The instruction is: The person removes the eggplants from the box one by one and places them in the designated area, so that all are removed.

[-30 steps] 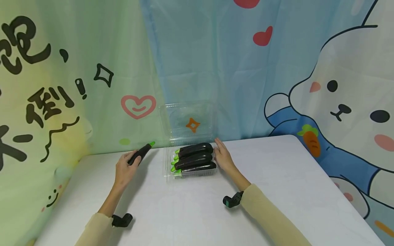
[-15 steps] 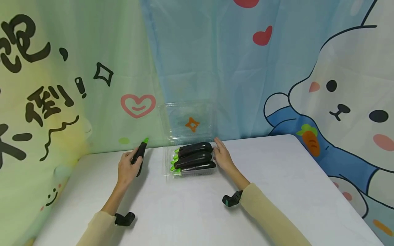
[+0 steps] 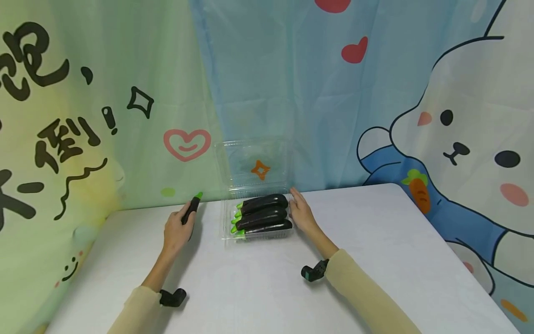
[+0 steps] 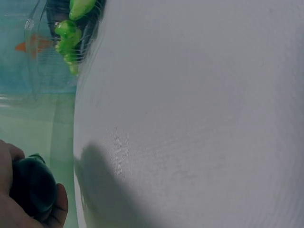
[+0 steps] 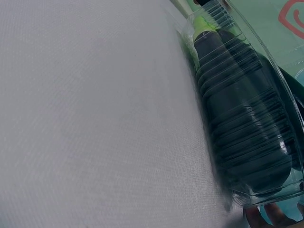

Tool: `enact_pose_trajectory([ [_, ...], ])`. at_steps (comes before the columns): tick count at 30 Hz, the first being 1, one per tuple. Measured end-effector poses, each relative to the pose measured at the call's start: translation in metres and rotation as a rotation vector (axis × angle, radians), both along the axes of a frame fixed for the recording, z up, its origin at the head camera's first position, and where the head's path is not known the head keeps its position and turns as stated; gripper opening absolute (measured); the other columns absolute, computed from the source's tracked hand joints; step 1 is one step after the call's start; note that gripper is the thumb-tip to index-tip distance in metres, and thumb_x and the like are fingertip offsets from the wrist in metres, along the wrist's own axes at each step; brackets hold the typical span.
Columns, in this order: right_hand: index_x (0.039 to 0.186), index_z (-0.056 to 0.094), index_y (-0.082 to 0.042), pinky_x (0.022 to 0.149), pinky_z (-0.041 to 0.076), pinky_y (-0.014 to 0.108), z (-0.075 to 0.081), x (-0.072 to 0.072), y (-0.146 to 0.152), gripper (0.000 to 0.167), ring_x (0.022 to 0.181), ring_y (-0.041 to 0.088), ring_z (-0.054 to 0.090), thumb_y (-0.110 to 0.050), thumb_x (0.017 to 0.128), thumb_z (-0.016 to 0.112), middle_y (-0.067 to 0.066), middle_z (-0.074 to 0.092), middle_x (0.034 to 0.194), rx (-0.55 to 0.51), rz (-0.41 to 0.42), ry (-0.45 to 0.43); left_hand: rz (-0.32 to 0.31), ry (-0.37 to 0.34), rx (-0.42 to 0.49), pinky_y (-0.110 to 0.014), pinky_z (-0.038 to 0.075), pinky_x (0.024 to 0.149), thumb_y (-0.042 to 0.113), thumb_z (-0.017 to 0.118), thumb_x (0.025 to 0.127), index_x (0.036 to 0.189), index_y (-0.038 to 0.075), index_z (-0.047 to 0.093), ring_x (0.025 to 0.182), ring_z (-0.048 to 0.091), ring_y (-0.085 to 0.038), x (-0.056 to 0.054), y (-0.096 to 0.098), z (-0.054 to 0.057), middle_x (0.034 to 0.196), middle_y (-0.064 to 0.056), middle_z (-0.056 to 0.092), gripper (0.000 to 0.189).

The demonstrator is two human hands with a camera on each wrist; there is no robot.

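My left hand (image 3: 178,230) grips a dark eggplant (image 3: 192,209) by its body, the green stem end pointing up and away. In the left wrist view the held eggplant's (image 4: 34,185) rounded end faces the camera, with fingers curled round it. To its right stands a clear plastic clamshell box (image 3: 278,234), lid raised. Several eggplants (image 3: 263,214) lie side by side in it, green stems to the left. My right hand (image 3: 302,211) rests against the box's right end; in the right wrist view its fingers (image 5: 275,216) show at the box's end, partly hidden.
The box's clear lid (image 3: 256,162) leans up against the printed curtain (image 3: 325,116) behind the table. A white cloth covers the table (image 3: 258,287), whose back edge runs close behind the box. Black cameras sit on both wrists.
The left hand has moved slightly right, and the eggplant in it has turned from slanting right to more upright. The right hand and the box have stayed in place.
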State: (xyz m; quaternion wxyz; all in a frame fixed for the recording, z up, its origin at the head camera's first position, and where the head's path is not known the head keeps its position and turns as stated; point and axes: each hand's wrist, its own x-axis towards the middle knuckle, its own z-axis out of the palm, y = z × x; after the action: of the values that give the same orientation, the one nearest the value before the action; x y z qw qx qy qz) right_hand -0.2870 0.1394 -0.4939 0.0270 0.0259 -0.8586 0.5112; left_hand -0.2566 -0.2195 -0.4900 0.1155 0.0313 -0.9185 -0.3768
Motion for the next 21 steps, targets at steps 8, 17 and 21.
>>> enact_pose_trajectory([
  [8, 0.15, 0.029, 0.001, 0.084, 0.054, 0.039, -0.0006, 0.0001, 0.0008, 0.048, 0.14, 0.033, 0.037, -0.011, 0.104, 0.034, 0.018, 0.023, 0.16, 0.008, 0.0, 0.022, -0.004, -0.02, 0.041, -0.053, 0.041, 0.089, 0.03, 0.043, 0.103, 0.149, 0.008, 0.038, 0.109, 0.048, -0.043, -0.0008, 0.0068, -0.0036, 0.127, -0.032, 0.046, 0.052],
  [17, 0.151, 0.029, 0.0, 0.083, 0.054, 0.038, -0.0007, 0.0002, 0.0006, 0.048, 0.139, 0.033, 0.038, -0.011, 0.104, 0.034, 0.016, 0.022, 0.161, -0.007, 0.001, 0.009, -0.005, -0.055, 0.039, -0.058, 0.039, 0.094, 0.026, 0.041, 0.103, 0.148, 0.005, 0.037, 0.118, 0.043, -0.047, -0.0019, 0.01, -0.0082, 0.129, -0.035, 0.043, 0.05],
  [21, 0.151, 0.029, -0.001, 0.08, 0.054, 0.036, -0.001, -0.0005, -0.0002, 0.048, 0.126, 0.033, 0.05, -0.011, 0.104, 0.034, 0.015, 0.022, 0.161, -0.014, -0.003, 0.003, 0.003, -0.091, 0.023, -0.06, 0.038, 0.094, 0.026, 0.04, 0.103, 0.148, 0.005, 0.036, 0.12, 0.041, -0.05, -0.0005, 0.0104, -0.009, 0.13, -0.036, 0.043, 0.05],
])
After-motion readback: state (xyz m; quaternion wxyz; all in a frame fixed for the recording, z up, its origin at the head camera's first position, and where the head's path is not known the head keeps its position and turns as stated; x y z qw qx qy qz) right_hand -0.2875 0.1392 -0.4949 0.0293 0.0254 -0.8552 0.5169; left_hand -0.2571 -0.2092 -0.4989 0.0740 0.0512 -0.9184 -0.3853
